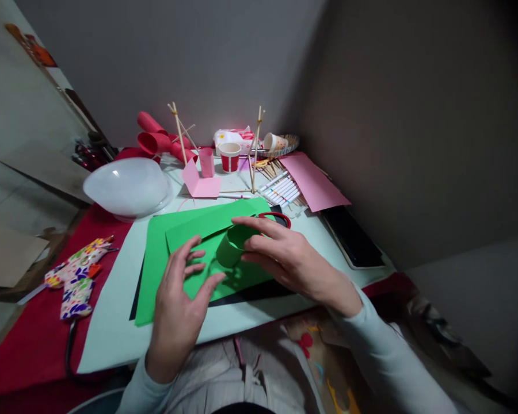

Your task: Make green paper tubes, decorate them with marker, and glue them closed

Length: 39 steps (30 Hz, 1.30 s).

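Green paper tube (228, 250), short, smooth, axis roughly upright, mouth upward; left grip (180, 305) spread; right grip (291, 256) at its rim, pinch unclear.

We note a matt paper cylinder (228, 249), matt paper sheets (159, 253), a smooth plastic bowl (125, 185) and wooden sticks (258, 122).

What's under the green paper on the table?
A black sheet pokes out past the green paper, above a pale sheet. The middle is covered, so anything else under there can't be seen.
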{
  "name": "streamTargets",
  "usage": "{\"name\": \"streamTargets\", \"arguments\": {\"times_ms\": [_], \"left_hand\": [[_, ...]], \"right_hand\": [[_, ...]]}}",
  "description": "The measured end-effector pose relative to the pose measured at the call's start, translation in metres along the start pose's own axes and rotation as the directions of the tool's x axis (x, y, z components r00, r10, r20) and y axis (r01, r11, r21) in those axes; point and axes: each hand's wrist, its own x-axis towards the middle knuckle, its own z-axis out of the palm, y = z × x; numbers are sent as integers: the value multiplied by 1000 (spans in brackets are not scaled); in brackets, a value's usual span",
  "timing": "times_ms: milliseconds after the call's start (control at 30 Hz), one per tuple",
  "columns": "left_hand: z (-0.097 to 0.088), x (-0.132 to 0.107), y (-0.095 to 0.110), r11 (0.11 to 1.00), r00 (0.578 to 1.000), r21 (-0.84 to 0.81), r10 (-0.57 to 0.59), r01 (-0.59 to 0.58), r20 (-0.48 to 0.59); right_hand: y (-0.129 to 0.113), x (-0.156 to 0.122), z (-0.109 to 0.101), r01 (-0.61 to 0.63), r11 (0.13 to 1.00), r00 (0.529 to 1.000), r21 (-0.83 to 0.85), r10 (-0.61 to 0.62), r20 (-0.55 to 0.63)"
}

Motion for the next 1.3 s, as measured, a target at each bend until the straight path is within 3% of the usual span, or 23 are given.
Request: {"name": "streamTargets", "arguments": {"times_ms": [133,267,367,500,700,867,1067,1300], "left_hand": [[-1,4,-14,962,978,224,119,-156,170],[4,1,-19,930,961,313,117,-195,251],[6,1,-20,911,963,364,107,-194,246],[7,1,-17,897,964,392,118,-206,237],[10,-2,-19,870,964,432,156,-237,215],[11,-3,-23,839,950,453,227,-303,215],[12,-2,-22,795,929,483,292,-367,225],[10,-1,-25,818,948,482,237,-314,214]], "right_hand": [[14,9,6,66,997,975,-30,-58,214],[15,7,19,66,998,968,13,-67,244],[10,0,28,28,999,982,35,-34,188],[3,-12,46,-74,988,997,134,72,16],[-5,-29,71,-196,962,956,189,231,-183],[-8,-35,79,-250,955,940,161,279,-194],[-8,-37,82,-221,963,939,152,253,-234],[-7,-36,84,-213,967,938,141,243,-246]]}}
